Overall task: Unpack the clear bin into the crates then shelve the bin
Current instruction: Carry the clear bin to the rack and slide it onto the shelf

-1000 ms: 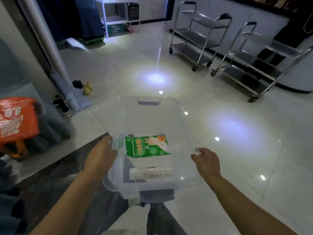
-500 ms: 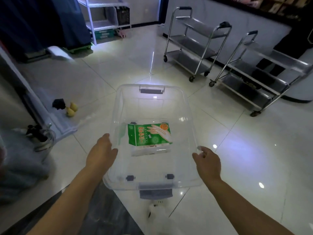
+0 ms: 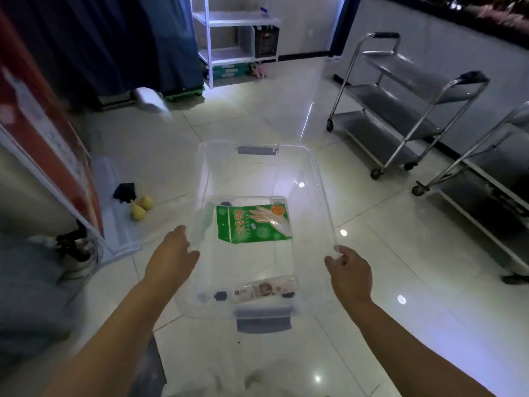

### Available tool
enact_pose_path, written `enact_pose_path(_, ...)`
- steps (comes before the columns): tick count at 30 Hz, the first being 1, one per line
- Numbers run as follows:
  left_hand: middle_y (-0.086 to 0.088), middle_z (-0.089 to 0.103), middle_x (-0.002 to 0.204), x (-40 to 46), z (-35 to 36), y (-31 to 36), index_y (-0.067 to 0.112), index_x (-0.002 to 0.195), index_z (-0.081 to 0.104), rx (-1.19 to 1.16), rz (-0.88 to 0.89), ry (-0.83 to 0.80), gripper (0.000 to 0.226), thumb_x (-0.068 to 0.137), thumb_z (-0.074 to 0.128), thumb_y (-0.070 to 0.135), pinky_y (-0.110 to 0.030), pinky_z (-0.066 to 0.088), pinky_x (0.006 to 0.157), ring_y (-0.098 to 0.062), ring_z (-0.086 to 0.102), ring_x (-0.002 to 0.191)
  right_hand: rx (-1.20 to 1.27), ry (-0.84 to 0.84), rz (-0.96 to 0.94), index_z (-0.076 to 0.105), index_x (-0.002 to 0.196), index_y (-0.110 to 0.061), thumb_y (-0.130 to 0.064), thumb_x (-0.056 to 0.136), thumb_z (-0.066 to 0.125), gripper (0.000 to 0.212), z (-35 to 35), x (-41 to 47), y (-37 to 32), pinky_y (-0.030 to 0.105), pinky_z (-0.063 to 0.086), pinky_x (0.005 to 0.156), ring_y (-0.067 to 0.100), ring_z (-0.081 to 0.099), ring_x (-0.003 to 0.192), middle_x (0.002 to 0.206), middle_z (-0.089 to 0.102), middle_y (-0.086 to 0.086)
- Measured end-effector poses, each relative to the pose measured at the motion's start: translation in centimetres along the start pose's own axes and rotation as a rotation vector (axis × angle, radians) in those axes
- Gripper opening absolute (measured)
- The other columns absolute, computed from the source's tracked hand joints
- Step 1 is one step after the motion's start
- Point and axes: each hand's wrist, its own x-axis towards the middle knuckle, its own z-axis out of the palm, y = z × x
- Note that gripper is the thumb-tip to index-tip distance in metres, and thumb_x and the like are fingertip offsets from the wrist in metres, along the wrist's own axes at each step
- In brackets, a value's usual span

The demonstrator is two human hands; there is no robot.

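I carry a clear plastic bin with grey latches above the tiled floor. My left hand grips its left rim and my right hand grips its right rim. Inside lies a green glove packet near the middle. A small pale tube-like pack lies against the near wall of the bin.
Two steel trolleys stand to the right. A white shelf unit is at the back, by a dark curtain. At the left are a red panel, yellow pear-like things and a dark bundle on the floor.
The view has swung left and moved forward with the bin. The small pale pack slid to the bin's near wall. Both hands keep their hold on the rims.
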Motion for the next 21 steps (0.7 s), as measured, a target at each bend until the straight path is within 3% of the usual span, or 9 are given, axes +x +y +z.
enact_pose_path(3, -0.012, 0.058, 0.107, 5.8, 0.3, 1.3, 0.007, 0.121, 0.045, 0.014, -0.036, 0.027, 0.046, 0.080, 0.064, 0.013, -0.029, 0.040, 0.073, -0.022, 0.052, 0.085, 0.002, -0.026, -0.024, 0.064, 0.114, -0.015, -0.017, 0.080, 0.064, 0.034, 2.2, 6.7, -2.8, 0.025, 0.039, 0.063, 0.016, 0.058, 0.066, 0.067, 0.059, -0.002)
enact_pose_path(7, -0.014, 0.060, 0.110, 15.7, 1.1, 3.2, 0.006, 0.121, 0.046, -0.003, -0.044, 0.045, 0.045, 0.081, 0.064, 0.014, -0.029, 0.042, 0.077, -0.029, 0.058, 0.096, -0.007, -0.044, -0.034, 0.064, 0.114, -0.012, -0.016, 0.080, 0.064, 0.034, 6.2, 16.1, -6.3, 0.027, 0.043, 0.071, 0.020, 0.060, 0.072, 0.071, 0.060, -0.001)
enact_pose_path(12, -0.008, 0.060, 0.095, 30.1, 1.5, 6.0, 0.011, 0.104, 0.050, -0.010, -0.038, 0.039, 0.030, 0.078, 0.064, 0.015, -0.033, 0.047, 0.072, -0.025, 0.058, 0.084, -0.011, -0.035, -0.049, 0.063, 0.116, -0.011, -0.016, 0.083, 0.062, 0.034, 11.1, 28.0, -12.1, 0.030, 0.046, 0.074, 0.020, 0.059, 0.072, 0.074, 0.059, 0.000)
enact_pose_path(15, -0.006, 0.058, 0.087, 38.6, 1.0, 8.5, 0.013, 0.095, 0.049, 0.026, -0.015, 0.036, 0.022, 0.078, 0.063, 0.015, -0.031, 0.043, 0.064, -0.026, 0.058, 0.079, -0.052, -0.009, -0.064, 0.062, 0.117, -0.011, -0.017, 0.084, 0.061, 0.034, 13.2, 34.8, -16.2, 0.028, 0.046, 0.074, 0.018, 0.057, 0.071, 0.077, 0.060, 0.001)
enact_pose_path(21, -0.010, 0.061, 0.101, 53.1, 1.0, 14.1, 0.010, 0.117, 0.048, 0.045, 0.018, -0.019, 0.040, 0.080, 0.063, 0.018, -0.031, 0.045, 0.070, -0.025, 0.058, 0.083, -0.050, 0.055, -0.017, 0.062, 0.117, -0.012, -0.019, 0.085, 0.060, 0.034, 16.2, 46.8, -21.5, 0.028, 0.047, 0.069, 0.016, 0.059, 0.067, 0.076, 0.062, 0.001)
